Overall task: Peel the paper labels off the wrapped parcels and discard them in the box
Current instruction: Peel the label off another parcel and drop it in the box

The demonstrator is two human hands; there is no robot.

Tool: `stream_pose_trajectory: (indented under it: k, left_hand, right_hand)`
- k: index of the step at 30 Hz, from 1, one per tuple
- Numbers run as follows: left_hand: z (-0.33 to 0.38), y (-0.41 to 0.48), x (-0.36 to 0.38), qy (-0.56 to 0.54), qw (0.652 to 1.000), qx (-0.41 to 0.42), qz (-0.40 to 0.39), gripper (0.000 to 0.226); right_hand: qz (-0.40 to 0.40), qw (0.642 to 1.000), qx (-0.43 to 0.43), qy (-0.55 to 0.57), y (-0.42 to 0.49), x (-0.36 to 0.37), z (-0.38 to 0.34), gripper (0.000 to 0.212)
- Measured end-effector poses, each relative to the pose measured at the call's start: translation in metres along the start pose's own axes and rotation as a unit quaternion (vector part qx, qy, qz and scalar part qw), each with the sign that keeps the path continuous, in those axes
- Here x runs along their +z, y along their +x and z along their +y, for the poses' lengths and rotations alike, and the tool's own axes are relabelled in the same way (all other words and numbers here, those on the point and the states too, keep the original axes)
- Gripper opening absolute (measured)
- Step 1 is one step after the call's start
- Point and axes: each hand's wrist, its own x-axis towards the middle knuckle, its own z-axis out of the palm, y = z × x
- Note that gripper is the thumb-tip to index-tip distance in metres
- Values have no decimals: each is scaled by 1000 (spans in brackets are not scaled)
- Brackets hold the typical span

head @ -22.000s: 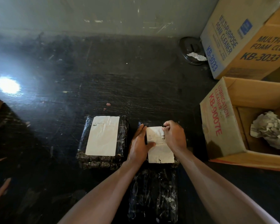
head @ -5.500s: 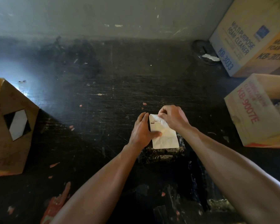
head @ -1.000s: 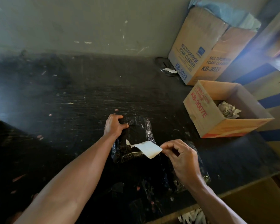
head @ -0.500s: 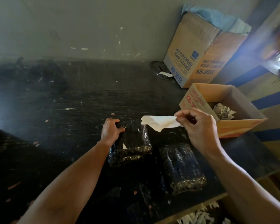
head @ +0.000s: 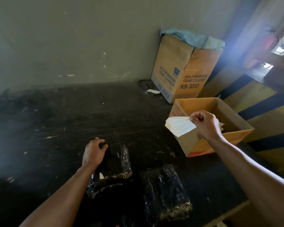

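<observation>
The right hand (head: 205,124) pinches the label (head: 179,126) just short of the box (head: 236,115), the left hand (head: 93,153) rests on a parcel (head: 120,164), grip seemingly slack; sticky paper may cling and miss.

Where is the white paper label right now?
Right side of the head view: the label hangs pinched in the right hand, by the left wall of the open box.
</observation>
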Motion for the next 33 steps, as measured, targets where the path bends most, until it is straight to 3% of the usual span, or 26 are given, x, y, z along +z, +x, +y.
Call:
stream_pose_trajectory:
  k: [8, 11, 17, 22, 26, 33]
  left_hand:
    - [139, 19, 67, -1, 997, 75, -21, 35]
    - [201, 21, 107, 9, 990, 127, -66, 36]
    - [299, -1, 195, -7, 967, 206, -154, 45]
    - [318, -3, 243, -4, 969, 186, -164, 69]
    - [309, 8, 261, -11, 974, 159, -160, 88]
    - [314, 12, 254, -11, 970, 176, -167, 97]
  right_hand:
    - [101, 993, 59, -1, 76, -62, 74, 17]
    - [92, 993, 75, -6, 95, -66, 105, 25]
    - [37, 997, 67, -18, 103, -43, 161, 12]
    - [-52, 995, 73, -48, 107, -30, 189, 16]
    - [-67, 994, 83, -15, 110, -22, 199, 26]
    - [-101, 991, 82, -31, 123, -9, 207, 27]
